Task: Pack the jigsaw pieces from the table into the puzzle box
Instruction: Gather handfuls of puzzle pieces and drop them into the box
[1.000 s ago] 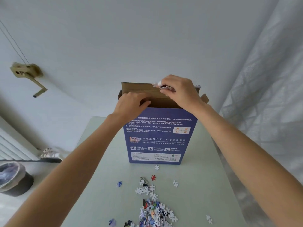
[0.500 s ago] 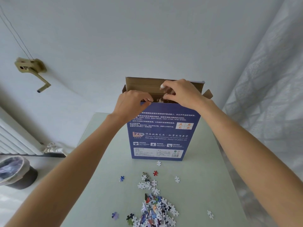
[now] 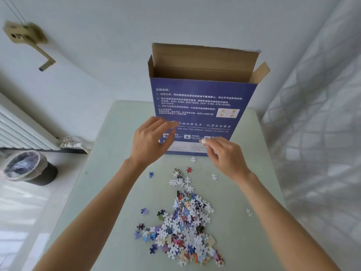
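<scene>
A tall blue puzzle box (image 3: 203, 98) stands upright at the far end of the pale green table (image 3: 109, 192), with its brown top flaps open. A heap of jigsaw pieces (image 3: 185, 225) lies on the table nearer to me, and several loose pieces are scattered around it. My left hand (image 3: 150, 142) hovers in front of the box's lower left, fingers loosely curved and holding nothing. My right hand (image 3: 224, 155) hovers by the box's lower right with fingers loosely bent, and no piece shows in it. Both hands are above the table, between box and heap.
A white radiator (image 3: 21, 132) runs along the left wall. A dark bin with a plastic liner (image 3: 29, 169) stands on the floor at the left. A sheer curtain (image 3: 316, 133) hangs close to the table's right edge. A crank handle (image 3: 29, 40) is fixed on the wall.
Both hands have come down from the box's open top to its lower front. The pieces the right hand held over the opening are no longer in it.
</scene>
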`<act>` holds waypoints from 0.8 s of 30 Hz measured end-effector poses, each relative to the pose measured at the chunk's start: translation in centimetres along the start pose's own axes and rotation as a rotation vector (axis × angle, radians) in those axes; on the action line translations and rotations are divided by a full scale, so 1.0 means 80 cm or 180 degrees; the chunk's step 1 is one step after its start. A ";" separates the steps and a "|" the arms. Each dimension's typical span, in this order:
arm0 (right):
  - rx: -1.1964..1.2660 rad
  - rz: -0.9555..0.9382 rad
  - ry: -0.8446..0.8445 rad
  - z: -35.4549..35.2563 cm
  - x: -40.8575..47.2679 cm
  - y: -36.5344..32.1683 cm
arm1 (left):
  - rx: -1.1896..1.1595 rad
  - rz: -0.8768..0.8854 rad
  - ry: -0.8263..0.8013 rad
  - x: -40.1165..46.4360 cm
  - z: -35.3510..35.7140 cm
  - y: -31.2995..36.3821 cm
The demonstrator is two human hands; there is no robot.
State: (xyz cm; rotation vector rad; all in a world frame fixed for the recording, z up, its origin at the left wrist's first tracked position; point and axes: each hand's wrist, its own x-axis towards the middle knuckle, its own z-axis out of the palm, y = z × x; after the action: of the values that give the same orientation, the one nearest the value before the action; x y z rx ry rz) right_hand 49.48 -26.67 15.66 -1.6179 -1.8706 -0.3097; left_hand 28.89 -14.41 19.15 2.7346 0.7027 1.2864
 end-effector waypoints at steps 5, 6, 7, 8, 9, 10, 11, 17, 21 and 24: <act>0.0091 0.1110 -0.0935 0.056 -0.138 0.021 | -0.0137 -0.1181 -0.1046 -0.127 0.040 -0.018; 0.0097 0.1394 -0.1160 0.063 -0.159 0.029 | -0.0098 -0.1456 -0.1340 -0.144 0.049 -0.024; 0.0108 0.1667 -0.1423 0.070 -0.183 0.035 | -0.0054 -0.1748 -0.1705 -0.164 0.059 -0.029; 0.0143 0.1889 -0.1634 0.074 -0.198 0.039 | 0.0000 -0.2009 -0.2035 -0.177 0.066 -0.033; 0.0187 0.2056 -0.1820 0.078 -0.211 0.043 | 0.0045 -0.2215 -0.2355 -0.191 0.073 -0.037; 0.0235 0.2173 -0.1958 0.084 -0.218 0.046 | 0.0069 -0.2367 -0.2611 -0.203 0.081 -0.041; 0.0273 0.2235 -0.2056 0.092 -0.221 0.049 | 0.0083 -0.2482 -0.2789 -0.215 0.088 -0.044; 0.0176 0.2578 -0.2128 0.145 -0.193 0.037 | 0.0280 -0.2444 -0.2946 -0.262 0.106 -0.066; 0.0276 0.1848 -0.2591 0.174 -0.188 -0.007 | 0.0365 -0.2311 -0.2938 -0.271 0.112 -0.071; 0.0553 0.1038 -0.2197 0.184 -0.167 -0.015 | 0.0273 -0.2052 -0.2975 -0.274 0.112 -0.059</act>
State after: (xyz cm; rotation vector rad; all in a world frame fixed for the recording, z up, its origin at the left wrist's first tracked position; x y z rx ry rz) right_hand 44.30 -29.35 -3.39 -2.0218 -1.9709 0.6084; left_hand 21.56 -17.89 -3.64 2.3872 1.3026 -0.1556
